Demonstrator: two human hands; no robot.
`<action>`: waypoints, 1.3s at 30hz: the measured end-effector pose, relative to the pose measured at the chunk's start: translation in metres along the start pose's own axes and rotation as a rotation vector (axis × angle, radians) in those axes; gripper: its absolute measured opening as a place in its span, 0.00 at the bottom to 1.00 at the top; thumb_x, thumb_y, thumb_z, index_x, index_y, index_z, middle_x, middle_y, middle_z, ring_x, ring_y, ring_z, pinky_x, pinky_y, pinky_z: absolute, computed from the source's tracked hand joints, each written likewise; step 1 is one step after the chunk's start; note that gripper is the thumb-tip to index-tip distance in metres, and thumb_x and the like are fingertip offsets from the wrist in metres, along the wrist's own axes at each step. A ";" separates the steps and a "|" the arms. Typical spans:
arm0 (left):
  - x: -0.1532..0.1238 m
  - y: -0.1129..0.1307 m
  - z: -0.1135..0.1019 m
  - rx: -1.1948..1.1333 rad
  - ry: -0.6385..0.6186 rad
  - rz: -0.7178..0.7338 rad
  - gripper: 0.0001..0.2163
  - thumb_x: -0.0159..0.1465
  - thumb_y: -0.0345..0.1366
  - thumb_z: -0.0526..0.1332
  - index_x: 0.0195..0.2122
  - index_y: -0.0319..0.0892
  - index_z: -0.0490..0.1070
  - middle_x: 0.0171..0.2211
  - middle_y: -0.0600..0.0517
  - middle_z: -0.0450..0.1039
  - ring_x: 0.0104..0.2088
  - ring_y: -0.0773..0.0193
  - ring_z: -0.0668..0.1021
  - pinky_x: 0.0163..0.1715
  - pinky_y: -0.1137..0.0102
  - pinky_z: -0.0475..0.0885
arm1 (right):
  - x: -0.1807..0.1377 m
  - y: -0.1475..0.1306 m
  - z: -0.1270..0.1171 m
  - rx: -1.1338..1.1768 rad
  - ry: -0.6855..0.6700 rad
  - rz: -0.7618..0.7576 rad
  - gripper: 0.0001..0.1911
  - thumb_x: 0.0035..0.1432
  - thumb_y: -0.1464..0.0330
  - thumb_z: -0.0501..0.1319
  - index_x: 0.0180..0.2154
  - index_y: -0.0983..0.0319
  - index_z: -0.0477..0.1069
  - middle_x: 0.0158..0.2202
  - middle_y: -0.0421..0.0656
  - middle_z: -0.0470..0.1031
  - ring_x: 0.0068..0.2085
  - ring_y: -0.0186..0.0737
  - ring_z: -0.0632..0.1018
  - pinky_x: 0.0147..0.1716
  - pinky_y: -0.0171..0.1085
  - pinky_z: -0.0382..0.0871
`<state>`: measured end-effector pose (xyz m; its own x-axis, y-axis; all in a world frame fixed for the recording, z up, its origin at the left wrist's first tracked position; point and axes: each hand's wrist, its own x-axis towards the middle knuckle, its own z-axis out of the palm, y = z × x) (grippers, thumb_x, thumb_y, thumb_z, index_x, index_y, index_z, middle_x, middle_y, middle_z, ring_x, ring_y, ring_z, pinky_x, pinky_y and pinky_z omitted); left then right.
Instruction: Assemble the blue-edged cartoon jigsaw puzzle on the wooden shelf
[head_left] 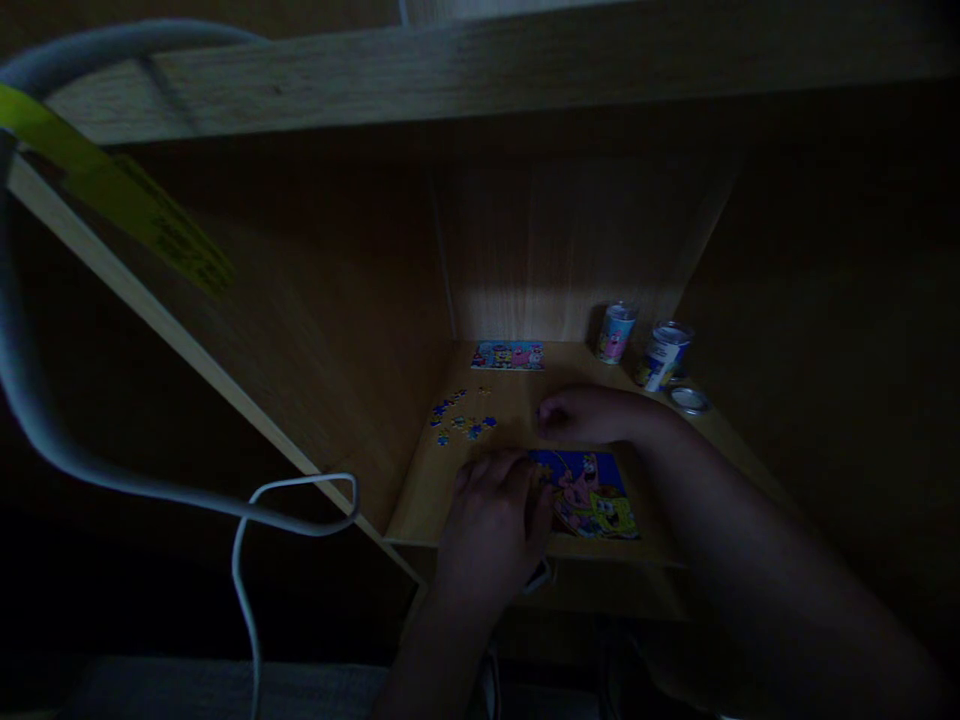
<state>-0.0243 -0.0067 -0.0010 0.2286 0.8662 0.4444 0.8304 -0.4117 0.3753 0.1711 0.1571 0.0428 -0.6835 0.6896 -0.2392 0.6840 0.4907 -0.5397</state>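
Note:
A partly assembled jigsaw puzzle (600, 495) with cartoon figures on blue lies near the shelf's front edge. My left hand (491, 515) rests at its left side, fingers stretched out and thumb apart, covering part of that side. Just beyond the puzzle's far edge is my right hand (581, 413), its fingers curled together; whatever they may hold is hidden in the dim light. Loose jigsaw pieces (474, 431) are scattered on the wood to the left, beyond my left hand. Farther back lies a flat cartoon picture (508, 355).
Two cartoon-printed cans (616, 333) (663, 358) stand at the back right, with a round metal lid (688, 400) near them. A wooden board (480, 70) crosses above the shelf. At left hangs a white cable (135, 485) with a yellow tag (112, 190).

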 end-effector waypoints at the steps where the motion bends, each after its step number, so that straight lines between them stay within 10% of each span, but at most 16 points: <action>1: 0.000 0.000 0.000 0.002 0.004 0.003 0.06 0.74 0.33 0.66 0.51 0.45 0.78 0.54 0.45 0.83 0.54 0.47 0.82 0.59 0.46 0.77 | 0.001 0.001 -0.001 -0.006 0.016 0.005 0.13 0.64 0.58 0.66 0.37 0.60 0.82 0.34 0.41 0.83 0.35 0.40 0.78 0.34 0.36 0.65; 13: 0.000 0.000 -0.001 0.011 0.008 0.023 0.11 0.74 0.34 0.66 0.56 0.45 0.77 0.56 0.45 0.83 0.55 0.46 0.82 0.60 0.44 0.77 | 0.000 0.006 -0.007 -0.047 0.079 0.121 0.19 0.68 0.54 0.63 0.33 0.60 0.81 0.33 0.46 0.83 0.34 0.44 0.78 0.34 0.41 0.64; 23: -0.001 0.001 -0.004 0.024 -0.087 0.089 0.19 0.75 0.41 0.67 0.66 0.48 0.74 0.64 0.45 0.80 0.61 0.44 0.79 0.63 0.42 0.73 | -0.014 -0.009 -0.017 0.022 -0.188 0.172 0.29 0.69 0.46 0.61 0.25 0.59 0.83 0.20 0.42 0.75 0.22 0.38 0.72 0.30 0.39 0.66; 32: -0.006 -0.001 -0.008 -0.100 -0.093 0.271 0.12 0.75 0.43 0.69 0.56 0.48 0.79 0.58 0.50 0.84 0.58 0.50 0.81 0.63 0.48 0.72 | 0.004 0.013 -0.013 -0.069 0.322 0.151 0.18 0.71 0.55 0.63 0.39 0.59 0.84 0.38 0.47 0.86 0.39 0.46 0.82 0.40 0.41 0.70; 39: -0.006 0.001 -0.008 -0.093 -0.109 0.218 0.14 0.72 0.41 0.72 0.57 0.49 0.79 0.61 0.49 0.82 0.60 0.48 0.80 0.65 0.47 0.72 | 0.015 0.017 0.003 -0.047 0.333 0.049 0.03 0.63 0.65 0.73 0.40 0.55 0.84 0.43 0.41 0.88 0.45 0.44 0.86 0.49 0.40 0.75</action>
<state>-0.0288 -0.0151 0.0034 0.4546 0.7777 0.4342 0.7067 -0.6116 0.3556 0.1713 0.1740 0.0273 -0.5341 0.8453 0.0170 0.7302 0.4713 -0.4947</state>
